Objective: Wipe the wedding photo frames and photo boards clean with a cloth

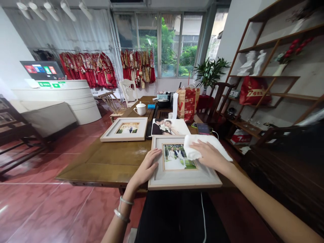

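Note:
A light wooden picture frame [186, 179] with a photo [174, 156] of a couple lies at the near edge of the table. My left hand [150, 164] holds its left side, fingers on the rim and thumb lower down. On the frame's upper right, my right hand [209, 154] presses a folded white cloth [215, 141] against it, fingers over the cloth. Part of the photo's right side is covered by the cloth and hand. Farther left sits a second picture frame [124, 137], and a loose print [177, 127] of a couple lies behind the near frame.
On the wooden table [101, 162] stand a white lidded cup [140, 108], a blue box [151, 106], a dark pot [163, 102] and a red-and-tan paper bag [187, 104]. A phone [204, 129] with a white cable lies at right. Chairs and shelves [278, 77] flank the table.

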`<act>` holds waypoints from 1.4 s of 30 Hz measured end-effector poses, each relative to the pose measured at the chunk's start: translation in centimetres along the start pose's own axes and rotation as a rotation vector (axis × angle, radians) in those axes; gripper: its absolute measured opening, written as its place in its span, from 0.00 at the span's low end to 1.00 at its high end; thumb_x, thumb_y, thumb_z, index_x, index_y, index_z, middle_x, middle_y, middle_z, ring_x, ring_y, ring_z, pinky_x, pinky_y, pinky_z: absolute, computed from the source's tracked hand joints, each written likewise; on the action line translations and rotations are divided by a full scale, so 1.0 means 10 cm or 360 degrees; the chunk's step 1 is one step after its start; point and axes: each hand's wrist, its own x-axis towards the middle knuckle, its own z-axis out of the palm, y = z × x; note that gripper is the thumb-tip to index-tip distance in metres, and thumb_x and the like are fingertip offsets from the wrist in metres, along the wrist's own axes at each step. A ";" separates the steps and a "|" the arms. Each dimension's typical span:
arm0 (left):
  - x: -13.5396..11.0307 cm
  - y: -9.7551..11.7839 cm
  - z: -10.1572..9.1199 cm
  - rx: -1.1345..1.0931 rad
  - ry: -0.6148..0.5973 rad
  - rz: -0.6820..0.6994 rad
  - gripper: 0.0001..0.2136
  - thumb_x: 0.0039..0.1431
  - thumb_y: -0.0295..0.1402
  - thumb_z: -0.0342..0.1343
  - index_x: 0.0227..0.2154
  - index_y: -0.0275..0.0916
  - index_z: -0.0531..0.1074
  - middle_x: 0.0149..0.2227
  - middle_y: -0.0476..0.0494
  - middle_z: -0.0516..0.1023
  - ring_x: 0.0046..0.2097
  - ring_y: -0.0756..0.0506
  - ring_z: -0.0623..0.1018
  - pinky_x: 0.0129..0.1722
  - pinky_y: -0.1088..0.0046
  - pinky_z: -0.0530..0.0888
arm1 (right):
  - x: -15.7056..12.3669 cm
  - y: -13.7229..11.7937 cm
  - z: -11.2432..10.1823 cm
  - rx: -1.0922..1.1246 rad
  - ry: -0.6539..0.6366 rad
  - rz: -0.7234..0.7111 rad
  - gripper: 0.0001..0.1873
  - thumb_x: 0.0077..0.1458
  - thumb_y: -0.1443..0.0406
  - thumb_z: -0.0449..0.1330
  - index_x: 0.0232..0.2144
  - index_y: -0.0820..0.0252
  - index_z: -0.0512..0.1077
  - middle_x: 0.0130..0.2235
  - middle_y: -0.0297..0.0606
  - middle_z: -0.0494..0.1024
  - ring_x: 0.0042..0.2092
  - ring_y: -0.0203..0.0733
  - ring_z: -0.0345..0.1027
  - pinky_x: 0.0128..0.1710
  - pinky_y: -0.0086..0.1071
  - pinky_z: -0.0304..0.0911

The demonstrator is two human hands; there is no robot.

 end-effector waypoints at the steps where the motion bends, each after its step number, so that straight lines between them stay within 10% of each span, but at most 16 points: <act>1: 0.00 0.00 0.00 0.0000 -0.0006 -0.0008 0.23 0.59 0.25 0.46 0.57 0.40 0.63 0.61 0.40 0.62 0.65 0.41 0.56 0.65 0.54 0.50 | 0.13 0.02 0.04 -0.0015 0.0035 0.0032 0.39 0.42 0.75 0.50 0.60 0.58 0.60 0.63 0.40 0.59 0.65 0.52 0.44 0.62 0.51 0.41; 7: -0.01 0.01 -0.01 0.0012 -0.0009 -0.0034 0.23 0.58 0.24 0.45 0.58 0.41 0.63 0.62 0.42 0.62 0.65 0.42 0.55 0.65 0.54 0.50 | 0.38 -0.06 0.14 -0.0027 0.0078 0.0060 0.40 0.43 0.74 0.52 0.62 0.60 0.56 0.65 0.43 0.53 0.66 0.59 0.37 0.62 0.56 0.36; 19: 0.00 0.01 0.01 0.0020 0.0012 -0.0053 0.23 0.58 0.25 0.44 0.57 0.38 0.64 0.61 0.39 0.62 0.65 0.41 0.55 0.65 0.55 0.50 | -0.92 -0.49 -0.32 0.0333 -0.0453 -0.0279 0.43 0.39 0.75 0.49 0.60 0.49 0.59 0.63 0.30 0.60 0.65 0.47 0.45 0.63 0.46 0.45; 33: -0.01 0.03 -0.01 -0.0014 -0.0001 -0.0029 0.22 0.59 0.25 0.45 0.57 0.42 0.63 0.62 0.42 0.62 0.65 0.41 0.55 0.65 0.53 0.50 | 0.36 -0.09 0.12 0.0021 0.0042 -0.0106 0.45 0.39 0.75 0.52 0.62 0.51 0.55 0.67 0.38 0.49 0.67 0.56 0.32 0.62 0.57 0.33; 42: 0.00 0.02 0.00 0.0004 0.0018 -0.0043 0.21 0.60 0.28 0.46 0.56 0.41 0.65 0.61 0.40 0.63 0.65 0.41 0.56 0.65 0.54 0.51 | -0.37 -0.47 -0.07 0.0499 -0.0341 -0.0653 0.46 0.36 0.76 0.49 0.62 0.56 0.56 0.65 0.31 0.53 0.67 0.43 0.34 0.65 0.47 0.32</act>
